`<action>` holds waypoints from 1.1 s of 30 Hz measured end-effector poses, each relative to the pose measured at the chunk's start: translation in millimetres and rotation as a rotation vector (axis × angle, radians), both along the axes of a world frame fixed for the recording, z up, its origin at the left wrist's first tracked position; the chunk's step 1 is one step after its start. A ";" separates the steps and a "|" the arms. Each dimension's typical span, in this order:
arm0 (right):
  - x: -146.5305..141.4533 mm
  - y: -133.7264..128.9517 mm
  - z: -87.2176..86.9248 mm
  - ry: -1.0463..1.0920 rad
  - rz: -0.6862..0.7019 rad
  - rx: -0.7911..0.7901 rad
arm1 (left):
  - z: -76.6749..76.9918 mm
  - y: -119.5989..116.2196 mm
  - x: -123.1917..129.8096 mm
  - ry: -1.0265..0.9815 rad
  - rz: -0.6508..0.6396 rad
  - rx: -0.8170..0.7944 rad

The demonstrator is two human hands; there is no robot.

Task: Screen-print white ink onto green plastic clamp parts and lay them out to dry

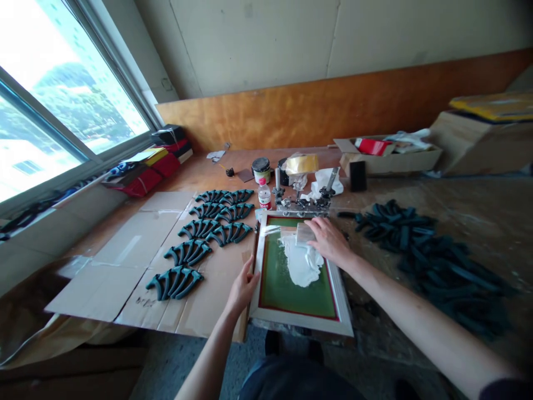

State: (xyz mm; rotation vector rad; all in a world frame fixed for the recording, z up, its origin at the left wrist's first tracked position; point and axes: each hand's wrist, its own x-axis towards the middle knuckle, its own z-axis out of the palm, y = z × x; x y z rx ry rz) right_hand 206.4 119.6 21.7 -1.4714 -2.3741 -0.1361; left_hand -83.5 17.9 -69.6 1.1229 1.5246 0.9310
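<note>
A wood-rimmed printing screen (345,311) with green mesh lies in front of me. Thick white ink (303,269) is spread over the mesh's upper middle. My right hand (327,236) grips a pale, flat squeegee (305,234) at the top of the ink. Beside the screen's left rim is my left hand (242,284), its index finger stretched and thumb apart at the rim. I see nothing held in it; its other fingers are partly hidden. Metal hinge clamps (302,206) stand at the screen's far end.
Dark green curved pieces (187,253) lie in fanned groups on cardboard (125,250) to the left. A heap of similar pieces (441,261) is on the right. Behind the screen stand a red-capped bottle (264,194), a jar (261,169) and a tape roll (303,163). Cartons (395,161) sit far right.
</note>
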 end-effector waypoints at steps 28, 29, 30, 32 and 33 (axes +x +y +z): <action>-8.4 -6.3 9.2 0.119 0.156 -0.191 | 19.7 2.9 -7.2 -0.102 -0.057 -0.044; -8.1 5.6 18.7 0.108 0.089 -0.166 | 31.6 2.8 -8.7 -0.124 -0.067 -0.047; -4.4 15.2 27.3 0.101 0.028 -0.130 | 45.3 3.1 -9.9 -0.151 -0.071 -0.047; 13.0 25.8 38.1 0.146 -0.084 -0.019 | 76.6 6.2 -10.5 -0.190 -0.053 -0.025; 25.1 26.6 38.9 0.195 -0.146 0.042 | 93.1 9.9 -9.6 -0.204 -0.032 0.008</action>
